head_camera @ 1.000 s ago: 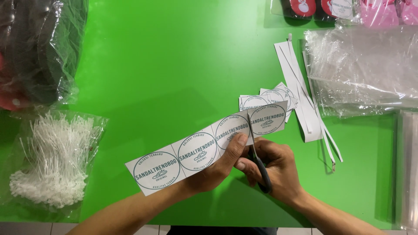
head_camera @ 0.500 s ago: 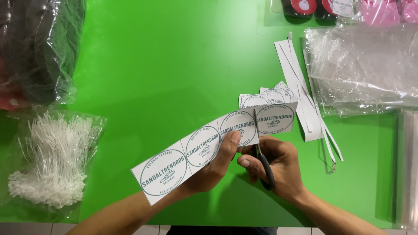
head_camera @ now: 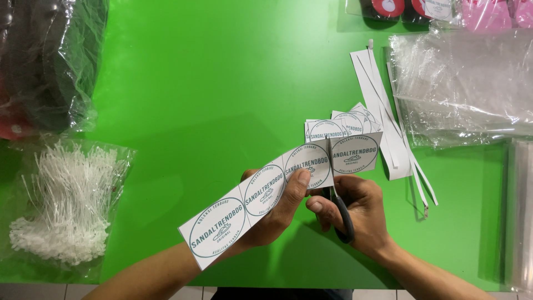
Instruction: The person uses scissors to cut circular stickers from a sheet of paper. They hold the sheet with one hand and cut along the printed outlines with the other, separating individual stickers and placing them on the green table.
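Note:
My left hand holds a white paper strip of round printed labels, thumb pressed on top near its right end. My right hand grips black-handled scissors, whose blades point up and away from me and cut between the last two labels. The end label sits to the right of the blades, still attached. Just beyond it lies a small pile of cut square labels on the green table.
Long white paper offcuts lie right of the pile. Clear plastic bags cover the right side. A bag of white plastic tag pins sits at the left, with a dark bagged bundle above it. Packaged items line the top right.
The label strip has slid to the right through my left hand, bringing a new gap between labels to the scissor blades. Both hands stayed in about the same place.

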